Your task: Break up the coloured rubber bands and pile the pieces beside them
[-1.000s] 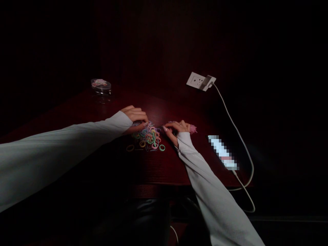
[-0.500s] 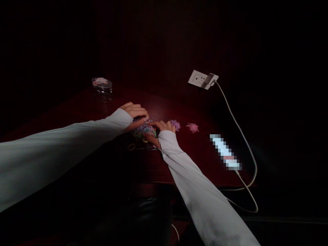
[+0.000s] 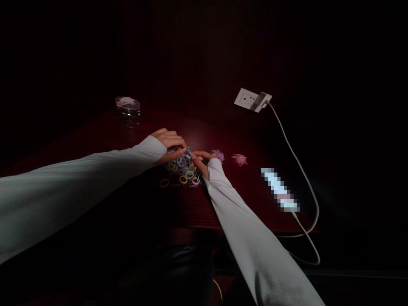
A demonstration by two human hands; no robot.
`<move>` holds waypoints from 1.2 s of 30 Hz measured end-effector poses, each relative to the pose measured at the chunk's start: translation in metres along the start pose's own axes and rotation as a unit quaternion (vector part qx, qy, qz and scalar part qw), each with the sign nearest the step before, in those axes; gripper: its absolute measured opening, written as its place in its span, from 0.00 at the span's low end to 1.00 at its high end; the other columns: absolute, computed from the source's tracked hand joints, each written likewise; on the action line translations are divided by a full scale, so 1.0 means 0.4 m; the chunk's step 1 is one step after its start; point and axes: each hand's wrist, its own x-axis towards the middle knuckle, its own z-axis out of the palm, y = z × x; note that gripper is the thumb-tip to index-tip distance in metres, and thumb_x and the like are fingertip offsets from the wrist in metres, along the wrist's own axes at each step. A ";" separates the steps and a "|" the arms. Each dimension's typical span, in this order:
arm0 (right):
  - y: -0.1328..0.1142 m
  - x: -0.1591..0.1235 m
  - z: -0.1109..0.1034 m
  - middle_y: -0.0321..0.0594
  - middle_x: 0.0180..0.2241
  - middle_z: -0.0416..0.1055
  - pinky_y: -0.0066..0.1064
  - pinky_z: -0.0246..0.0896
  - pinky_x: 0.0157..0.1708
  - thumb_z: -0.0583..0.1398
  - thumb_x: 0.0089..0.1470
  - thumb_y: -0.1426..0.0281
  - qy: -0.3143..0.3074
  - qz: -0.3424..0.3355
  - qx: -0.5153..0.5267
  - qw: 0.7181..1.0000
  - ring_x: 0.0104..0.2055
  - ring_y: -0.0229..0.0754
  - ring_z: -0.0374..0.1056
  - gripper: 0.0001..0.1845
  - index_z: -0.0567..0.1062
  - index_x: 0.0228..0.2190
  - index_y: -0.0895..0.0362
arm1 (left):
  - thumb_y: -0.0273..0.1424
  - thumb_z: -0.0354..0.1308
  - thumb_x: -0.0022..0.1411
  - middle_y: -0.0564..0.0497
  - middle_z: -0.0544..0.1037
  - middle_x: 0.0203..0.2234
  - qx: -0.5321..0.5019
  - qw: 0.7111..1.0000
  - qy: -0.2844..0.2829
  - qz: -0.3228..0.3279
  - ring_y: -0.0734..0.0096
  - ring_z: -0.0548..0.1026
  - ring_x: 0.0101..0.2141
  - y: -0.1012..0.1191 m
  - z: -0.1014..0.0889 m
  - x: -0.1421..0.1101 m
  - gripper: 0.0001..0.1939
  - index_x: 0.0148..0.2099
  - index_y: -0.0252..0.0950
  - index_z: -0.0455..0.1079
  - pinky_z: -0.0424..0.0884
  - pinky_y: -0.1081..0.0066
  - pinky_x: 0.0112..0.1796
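Note:
A loose heap of small coloured rubber bands (image 3: 185, 168) lies on the dark red wooden table (image 3: 204, 204), with a few separate rings at its lower left. My left hand (image 3: 170, 145) rests on the top of the heap, its fingertips curled down among the bands. My right hand (image 3: 202, 160) sits at the heap's right edge, fingers reaching toward my left hand. Neither hand clearly shows whether it grips any bands. Just right of my right hand lies a lilac tuft of fine strands (image 3: 218, 155), and a pink tuft (image 3: 239, 159) lies farther right.
A small clear round container (image 3: 127, 105) with pink contents stands at the far left of the table. A phone with a blurred screen (image 3: 279, 189) lies on the right, its white cable (image 3: 306, 187) running to a wall socket (image 3: 250, 100). The table's front edge runs below.
My right hand has moved left from beside the tufts to the heap's right edge, uncovering the lilac tuft. My left hand stays on the heap, and more of the bands show than half a second ago.

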 end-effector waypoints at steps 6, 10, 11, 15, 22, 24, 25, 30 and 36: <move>0.005 0.004 -0.007 0.39 0.28 0.81 0.38 0.69 0.39 0.63 0.60 0.50 -0.017 0.023 0.076 0.997 0.34 0.44 0.74 0.22 0.84 0.42 0.54 | 0.38 0.45 0.74 0.49 0.81 0.36 0.011 1.000 -0.004 0.013 0.65 0.74 0.39 0.006 -0.002 0.001 0.18 0.44 0.37 0.75 0.60 0.65 0.43; 0.011 0.003 -0.005 0.39 0.27 0.80 0.38 0.70 0.38 0.64 0.59 0.49 -0.026 0.023 0.099 0.994 0.32 0.44 0.74 0.23 0.84 0.42 0.54 | 0.38 0.46 0.73 0.51 0.79 0.32 0.011 1.000 -0.007 0.006 0.66 0.73 0.37 0.008 -0.002 0.002 0.16 0.44 0.38 0.74 0.60 0.66 0.43; 0.012 0.003 -0.005 0.39 0.27 0.80 0.38 0.71 0.38 0.64 0.59 0.49 -0.026 0.023 0.105 0.994 0.32 0.44 0.74 0.23 0.84 0.42 0.54 | 0.38 0.47 0.72 0.52 0.79 0.32 0.010 1.000 -0.010 0.005 0.67 0.73 0.37 0.008 -0.002 0.003 0.16 0.44 0.38 0.74 0.60 0.67 0.43; 0.015 0.006 -0.006 0.39 0.27 0.79 0.37 0.71 0.39 0.65 0.56 0.46 -0.025 0.016 0.113 0.993 0.33 0.44 0.74 0.25 0.85 0.41 0.53 | 0.39 0.48 0.72 0.52 0.78 0.32 0.008 1.000 -0.022 0.005 0.67 0.72 0.37 0.001 0.001 0.003 0.15 0.44 0.39 0.74 0.59 0.67 0.42; 0.011 0.006 -0.014 0.39 0.29 0.79 0.40 0.68 0.46 0.63 0.59 0.48 -0.019 -0.002 0.074 0.997 0.38 0.46 0.74 0.23 0.85 0.42 0.52 | 0.41 0.46 0.74 0.51 0.78 0.33 0.006 0.999 -0.040 0.017 0.66 0.71 0.37 -0.007 0.006 0.000 0.19 0.40 0.38 0.75 0.58 0.65 0.43; 0.008 0.005 -0.016 0.38 0.28 0.79 0.41 0.66 0.49 0.62 0.60 0.49 -0.021 -0.013 0.060 0.998 0.40 0.47 0.73 0.22 0.85 0.42 0.52 | 0.40 0.46 0.74 0.51 0.79 0.34 0.008 0.999 -0.042 0.011 0.65 0.72 0.38 -0.010 0.008 0.000 0.19 0.41 0.38 0.75 0.58 0.65 0.43; 0.006 0.004 -0.017 0.37 0.28 0.79 0.41 0.65 0.50 0.62 0.61 0.49 -0.023 -0.019 0.055 0.998 0.40 0.46 0.73 0.22 0.85 0.42 0.51 | 0.39 0.46 0.74 0.51 0.80 0.35 0.011 0.999 -0.043 0.007 0.65 0.72 0.38 -0.010 0.009 0.000 0.18 0.41 0.38 0.75 0.59 0.65 0.43; -0.004 0.001 -0.017 0.36 0.28 0.78 0.40 0.65 0.48 0.61 0.61 0.47 -0.026 -0.020 0.035 0.999 0.40 0.47 0.72 0.22 0.85 0.41 0.50 | 0.36 0.42 0.74 0.49 0.81 0.40 0.003 0.999 -0.027 -0.016 0.64 0.73 0.41 -0.005 0.008 0.002 0.19 0.46 0.38 0.74 0.60 0.65 0.44; -0.031 -0.010 -0.017 0.37 0.26 0.77 0.43 0.62 0.52 0.59 0.64 0.53 -0.015 -0.038 -0.019 0.999 0.41 0.48 0.70 0.18 0.86 0.40 0.48 | 0.40 0.44 0.75 0.50 0.80 0.37 0.004 1.000 -0.019 -0.001 0.64 0.73 0.40 0.007 0.002 0.004 0.18 0.47 0.39 0.73 0.61 0.65 0.43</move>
